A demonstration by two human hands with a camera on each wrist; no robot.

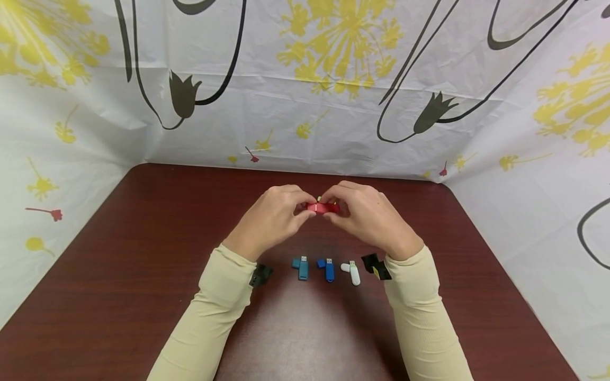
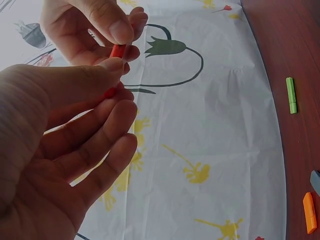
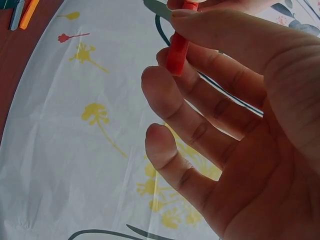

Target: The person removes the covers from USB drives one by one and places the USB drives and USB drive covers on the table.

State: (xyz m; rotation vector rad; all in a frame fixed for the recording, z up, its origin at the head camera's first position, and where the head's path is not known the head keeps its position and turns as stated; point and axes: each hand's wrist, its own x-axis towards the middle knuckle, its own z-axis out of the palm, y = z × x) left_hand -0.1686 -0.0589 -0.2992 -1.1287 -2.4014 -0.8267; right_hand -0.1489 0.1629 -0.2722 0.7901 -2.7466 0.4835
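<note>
A small red USB stick is held level between both hands above the dark table. The left hand pinches its left end between thumb and fingertips. At the other end, the right hand has its thumb and index finger on it, the remaining fingers loosely bent. In the right wrist view the red stick sticks out past the right thumb. Below the hands lie a teal USB stick, a blue one and a white one, each with its cap beside it and its metal plug showing.
The left wrist view shows a green stick, an orange one and part of a grey one on the table. A patterned white sheet hangs around the back and sides of the dark red table.
</note>
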